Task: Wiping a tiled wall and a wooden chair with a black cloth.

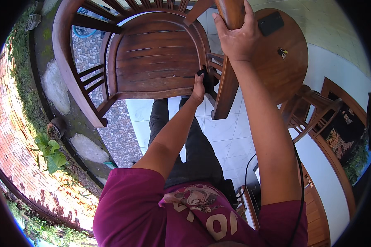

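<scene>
A dark brown wooden chair with a slatted seat and curved back stands in front of me. My left hand is closed on a black cloth at the seat's near right corner, by the side slats. Part of the cloth is hidden behind my fingers. My right hand is wrapped over the chair's right armrest, thumb on one side and fingers on the other.
To the right, a round wooden table bears a dark phone and some keys. Another wooden chair stands behind it. A black cable hangs along my right arm. A blue basket and a potted plant are at left.
</scene>
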{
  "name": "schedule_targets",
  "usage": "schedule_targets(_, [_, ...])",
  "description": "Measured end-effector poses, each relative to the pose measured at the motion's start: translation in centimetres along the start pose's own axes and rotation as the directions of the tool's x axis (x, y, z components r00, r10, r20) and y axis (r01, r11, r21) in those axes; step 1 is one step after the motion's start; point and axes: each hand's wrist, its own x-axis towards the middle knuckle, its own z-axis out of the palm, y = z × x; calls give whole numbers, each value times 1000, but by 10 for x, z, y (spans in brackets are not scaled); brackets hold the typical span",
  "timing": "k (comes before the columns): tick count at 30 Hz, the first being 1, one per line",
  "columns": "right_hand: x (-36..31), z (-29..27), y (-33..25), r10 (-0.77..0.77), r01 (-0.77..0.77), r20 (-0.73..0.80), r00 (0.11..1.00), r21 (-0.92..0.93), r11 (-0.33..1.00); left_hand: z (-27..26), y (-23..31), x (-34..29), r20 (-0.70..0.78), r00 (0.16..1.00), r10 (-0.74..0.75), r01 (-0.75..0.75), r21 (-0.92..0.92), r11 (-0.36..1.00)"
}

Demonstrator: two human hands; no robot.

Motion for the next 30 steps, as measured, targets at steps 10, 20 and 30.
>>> schedule_targets(10, [1,-1,2,-115,107,-47,992,-146,983,-2,23,-11,8,996,87,-85,309,947])
schedule_targets(20, [-1,0,4,-37,37,7,999,-10,999,-10,34,-50,195,944,265,-315,767,559])
schedule_targets(30, [0,-1,0,-66,62,-20,998,-160,985,-21,87,-29,202,942,266,-296,876,382])
